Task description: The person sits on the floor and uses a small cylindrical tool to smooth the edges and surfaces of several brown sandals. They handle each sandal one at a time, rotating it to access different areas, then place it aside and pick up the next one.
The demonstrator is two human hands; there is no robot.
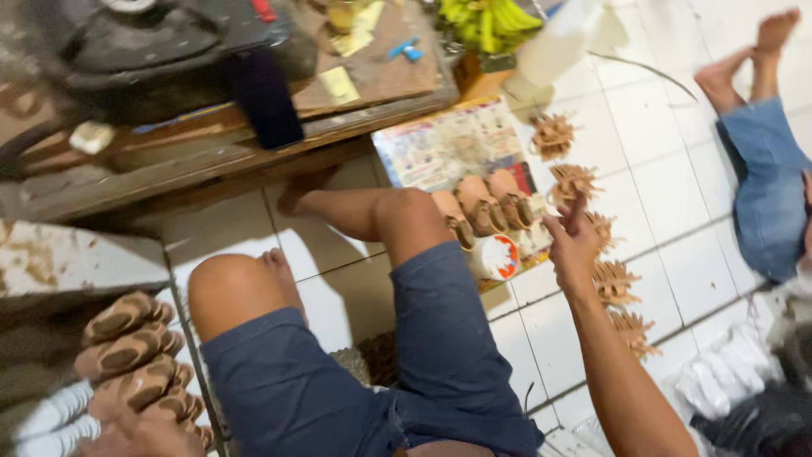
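Right of centre in the frame, the right hand is reaching with fingers loosely spread toward a brown woven strap piece on the white tiled floor, touching it at the fingertips. In the lower left corner, the left hand is lying just under a stack of brown sandals; its grip cannot be told.

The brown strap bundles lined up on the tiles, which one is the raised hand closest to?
The second bundle from the top: the right hand has its fingertips right at its lower edge, while the other bundles lie clear of the fingers.
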